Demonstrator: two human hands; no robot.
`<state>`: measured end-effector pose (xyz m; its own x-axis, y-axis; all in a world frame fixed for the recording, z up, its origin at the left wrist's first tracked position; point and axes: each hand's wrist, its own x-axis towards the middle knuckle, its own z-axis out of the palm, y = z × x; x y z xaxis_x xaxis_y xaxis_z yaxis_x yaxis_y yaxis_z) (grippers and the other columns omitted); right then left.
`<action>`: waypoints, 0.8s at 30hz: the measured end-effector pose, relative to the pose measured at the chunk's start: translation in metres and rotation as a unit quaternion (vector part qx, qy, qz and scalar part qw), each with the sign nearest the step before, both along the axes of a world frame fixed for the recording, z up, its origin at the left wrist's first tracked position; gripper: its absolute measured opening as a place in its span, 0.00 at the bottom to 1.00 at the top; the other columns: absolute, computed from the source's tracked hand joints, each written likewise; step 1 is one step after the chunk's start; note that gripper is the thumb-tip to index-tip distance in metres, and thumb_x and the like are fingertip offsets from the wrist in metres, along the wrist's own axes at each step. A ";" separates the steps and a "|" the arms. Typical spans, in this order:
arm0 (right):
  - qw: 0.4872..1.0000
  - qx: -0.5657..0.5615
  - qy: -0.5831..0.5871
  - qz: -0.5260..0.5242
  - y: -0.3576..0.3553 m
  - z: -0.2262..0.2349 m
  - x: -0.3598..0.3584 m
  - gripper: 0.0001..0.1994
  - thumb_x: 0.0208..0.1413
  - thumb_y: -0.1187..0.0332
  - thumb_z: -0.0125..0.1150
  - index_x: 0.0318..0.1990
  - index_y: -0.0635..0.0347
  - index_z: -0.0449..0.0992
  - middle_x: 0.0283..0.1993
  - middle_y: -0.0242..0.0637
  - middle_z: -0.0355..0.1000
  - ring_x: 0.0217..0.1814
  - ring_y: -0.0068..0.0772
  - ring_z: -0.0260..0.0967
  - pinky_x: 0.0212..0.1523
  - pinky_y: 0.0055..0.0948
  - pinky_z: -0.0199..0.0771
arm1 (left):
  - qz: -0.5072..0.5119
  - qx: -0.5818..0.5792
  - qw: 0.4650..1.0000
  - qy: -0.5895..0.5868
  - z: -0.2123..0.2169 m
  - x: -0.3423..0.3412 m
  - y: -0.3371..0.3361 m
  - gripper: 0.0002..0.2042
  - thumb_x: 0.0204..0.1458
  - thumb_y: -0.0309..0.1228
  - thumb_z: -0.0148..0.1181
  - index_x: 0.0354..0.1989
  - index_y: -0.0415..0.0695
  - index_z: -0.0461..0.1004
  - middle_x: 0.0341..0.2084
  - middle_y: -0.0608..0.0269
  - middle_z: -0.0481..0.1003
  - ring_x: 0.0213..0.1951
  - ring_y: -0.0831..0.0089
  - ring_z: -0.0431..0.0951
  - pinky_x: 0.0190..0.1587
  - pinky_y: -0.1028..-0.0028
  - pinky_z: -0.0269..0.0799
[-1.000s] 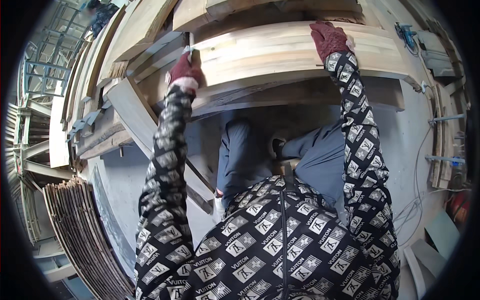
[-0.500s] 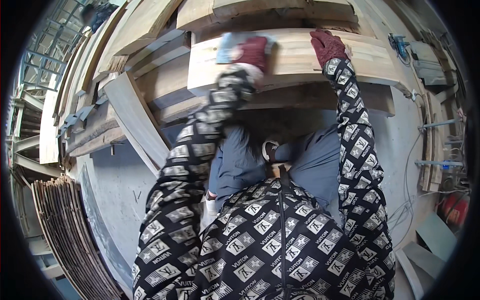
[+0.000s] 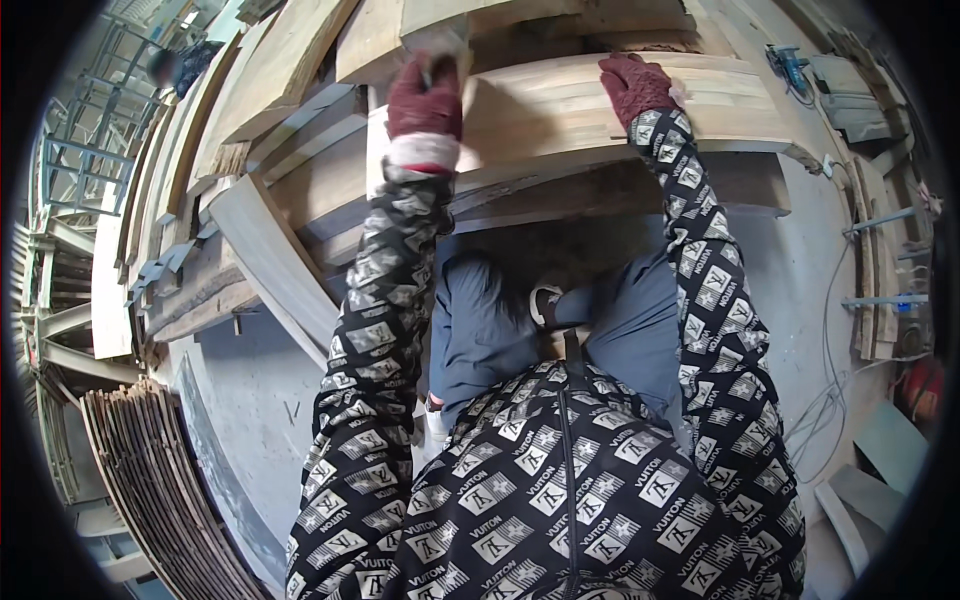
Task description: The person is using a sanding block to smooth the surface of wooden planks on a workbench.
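Board (image 3: 600, 110) lies flat on the stack, pale, stiff, likely heavy. Left hand (image 3: 425, 100) clenched on a small block (image 3: 437, 40) at its far edge; right hand (image 3: 635, 85) pressed flat, palm down. Grip the long edges.

Pale raw wood on the board (image 3: 600, 105), matt, made of short finger-jointed strips, grain plain to see. Both the left hand (image 3: 425, 100) and the right hand (image 3: 635, 85) wore dark red knitted cloth gloves, fuzzy and dull. The sleeves (image 3: 375, 330) were soft printed fabric. The floor (image 3: 250, 400) looked like rough grey concrete, dusty, and the stacked planks (image 3: 170, 500) beside it were rough-sawn.
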<state>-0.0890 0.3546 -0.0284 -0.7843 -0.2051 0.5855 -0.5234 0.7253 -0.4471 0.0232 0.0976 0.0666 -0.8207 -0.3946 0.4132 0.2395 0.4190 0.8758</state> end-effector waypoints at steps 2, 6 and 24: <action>1.000 0.011 -0.010 -0.017 -0.002 -0.001 0.001 0.13 0.53 0.63 0.61 0.45 0.52 0.79 0.52 0.42 0.74 0.58 0.47 0.67 0.61 0.40 0.64 | -0.075 0.258 0.963 0.032 0.024 0.000 0.007 0.14 0.56 0.33 0.58 0.49 0.41 0.73 0.44 0.57 0.77 0.44 0.60 0.78 0.47 0.70 0.72; 0.999 0.020 -0.025 -0.011 -0.003 0.006 0.001 0.13 0.53 0.63 0.61 0.45 0.52 0.79 0.52 0.42 0.74 0.58 0.46 0.66 0.61 0.40 0.64 | -0.078 0.394 0.916 -0.018 0.015 -0.006 -0.033 0.19 0.55 0.33 0.58 0.54 0.41 0.69 0.46 0.56 0.76 0.43 0.59 0.77 0.49 0.67 0.73; 0.998 0.043 -0.037 -0.037 0.009 0.009 0.006 0.13 0.54 0.61 0.60 0.47 0.50 0.78 0.53 0.39 0.73 0.56 0.45 0.68 0.61 0.39 0.65 | 0.171 -0.285 0.921 -0.202 -0.034 0.002 -0.097 0.21 0.46 0.29 0.56 0.52 0.57 0.73 0.40 0.52 0.79 0.46 0.56 0.78 0.48 0.63 0.71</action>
<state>-0.0826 0.3633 -0.0198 -0.8394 -0.1911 0.5089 -0.4347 0.7981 -0.4173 0.0255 0.0003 0.0329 -0.8212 -0.4719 0.3210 -0.2890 0.8288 0.4791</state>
